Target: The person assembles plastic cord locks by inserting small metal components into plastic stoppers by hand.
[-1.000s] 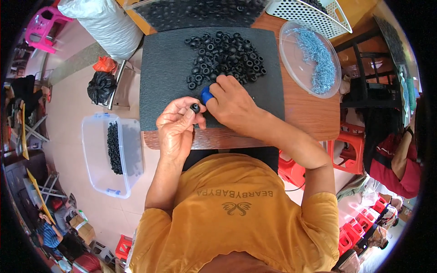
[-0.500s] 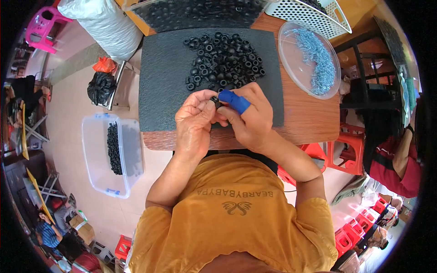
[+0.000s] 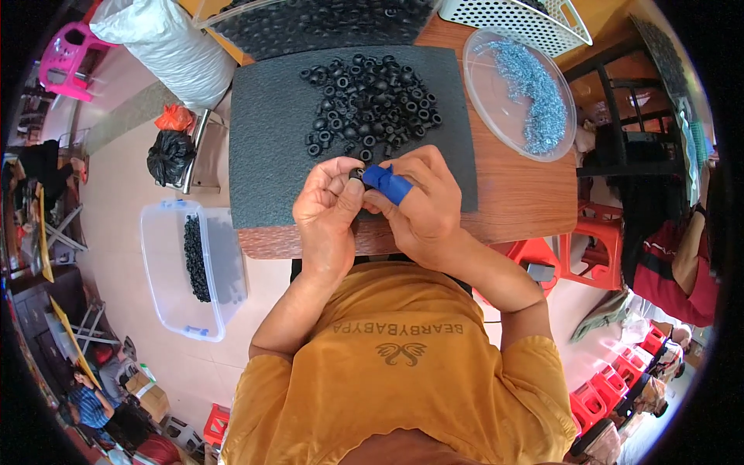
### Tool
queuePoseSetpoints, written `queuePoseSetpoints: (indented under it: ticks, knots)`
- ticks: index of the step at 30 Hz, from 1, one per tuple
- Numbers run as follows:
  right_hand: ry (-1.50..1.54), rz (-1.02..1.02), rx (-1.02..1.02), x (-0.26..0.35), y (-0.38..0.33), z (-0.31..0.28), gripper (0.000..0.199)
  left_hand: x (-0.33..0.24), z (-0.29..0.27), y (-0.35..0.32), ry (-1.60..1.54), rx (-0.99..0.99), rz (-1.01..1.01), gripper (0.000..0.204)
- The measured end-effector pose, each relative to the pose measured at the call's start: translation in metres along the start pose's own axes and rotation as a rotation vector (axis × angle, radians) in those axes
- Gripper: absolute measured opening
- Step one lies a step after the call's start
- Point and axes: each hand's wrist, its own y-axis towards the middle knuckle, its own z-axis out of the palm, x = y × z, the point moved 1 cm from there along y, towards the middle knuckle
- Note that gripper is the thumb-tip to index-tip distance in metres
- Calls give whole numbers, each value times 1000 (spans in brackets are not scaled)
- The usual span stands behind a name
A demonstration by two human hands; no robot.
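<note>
In comes the right hand (image 3: 428,203) from the near edge of the pile (image 3: 372,101), meeting the left hand (image 3: 327,208) at the black piece (image 3: 356,173): two-handed work now, it seems. Left pinches the piece; right crowds it with the blue wrap (image 3: 390,184), its own grip hidden. The piece sits between both hands, over the mat's (image 3: 267,139) near part.

Small rounded black piece (image 3: 356,173), partly hidden, pinched in left hand (image 3: 327,209), above mat (image 3: 267,147)
</note>
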Motion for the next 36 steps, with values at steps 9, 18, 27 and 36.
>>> queuePoseSetpoints:
  ticks: [9,18,27,36]
  knots:
    - [64,66,79,3,-2,-11,24,7,0,-5,106,42,110,23]
    - [617,659,-122,-1,-12,-15,17,6,-3,-5,-2,130,-43,23]
    - [672,754,-115,-3,-19,-10,16,4,2,-8,145,122,53,24]
    - [573,713,-102,-3,-20,-12,18,8,2,-9,131,77,35,27]
